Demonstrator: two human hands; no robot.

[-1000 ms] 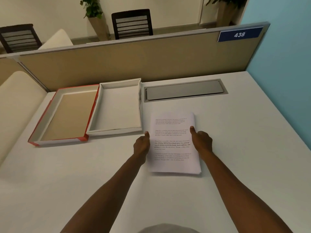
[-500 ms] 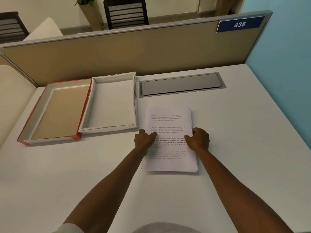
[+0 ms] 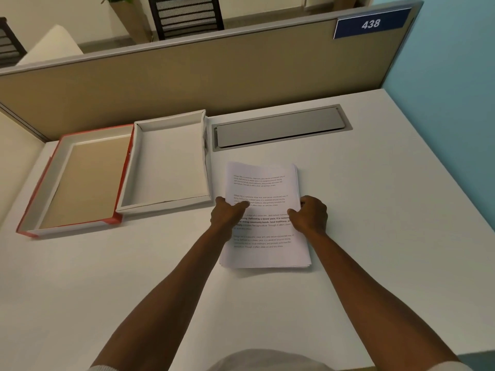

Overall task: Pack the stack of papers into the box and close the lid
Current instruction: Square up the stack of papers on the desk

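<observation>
Red cardboard trims the lid (image 3: pixel 75 180) at your far left, lying upside down near the desk's left edge with its tan inside showing. Its right wall seems to touch the white box (image 3: pixel 166 162) beside it, though the seam is too tight to be sure. The box sits open and bare inside, its back wall close to the tan partition (image 3: pixel 187 84) and its right wall just beside the grey cable hatch (image 3: pixel 278 128). Right of the box's near corner lies the stack of papers (image 3: pixel 263 212), flat on the white desk (image 3: pixel 388 210), printed side up, its lower sheets slightly fanned at the near right corner. Your left hand (image 3: pixel 227 216) curls over the stack's left edge, thumb pressed on the top sheet; your right hand (image 3: pixel 309 215) does the same on the right edge, fingers tucked out of sight, both gripping the stack. To the right of the papers the desk lies open up to the blue wall (image 3: pixel 455 103), and bare desk runs between your forearms towards you.
</observation>
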